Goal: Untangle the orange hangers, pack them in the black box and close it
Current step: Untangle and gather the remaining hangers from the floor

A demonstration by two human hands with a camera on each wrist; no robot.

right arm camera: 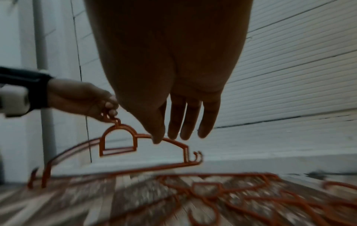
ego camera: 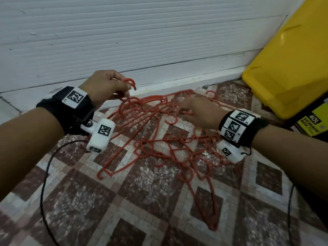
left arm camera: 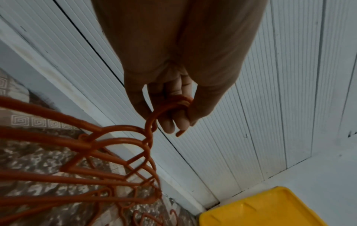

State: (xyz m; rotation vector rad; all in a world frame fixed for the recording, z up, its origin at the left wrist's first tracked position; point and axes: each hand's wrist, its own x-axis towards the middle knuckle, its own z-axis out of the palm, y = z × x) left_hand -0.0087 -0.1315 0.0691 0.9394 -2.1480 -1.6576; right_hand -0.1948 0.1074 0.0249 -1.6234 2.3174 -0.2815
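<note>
A tangle of orange hangers lies on the patterned floor. My left hand grips the hooks of a few hangers and holds that bunch lifted off the floor near the wall. The held hangers hang below the left hand in the right wrist view. My right hand hovers over the pile with straight fingers, close to a held hanger's shoulder; contact is not clear. The black box with a yellow label shows at the right edge.
A yellow lid leans at the right against the white panelled wall. Black cables run across the tiled floor on the left and the right. The wall's skirting stands just behind the hangers.
</note>
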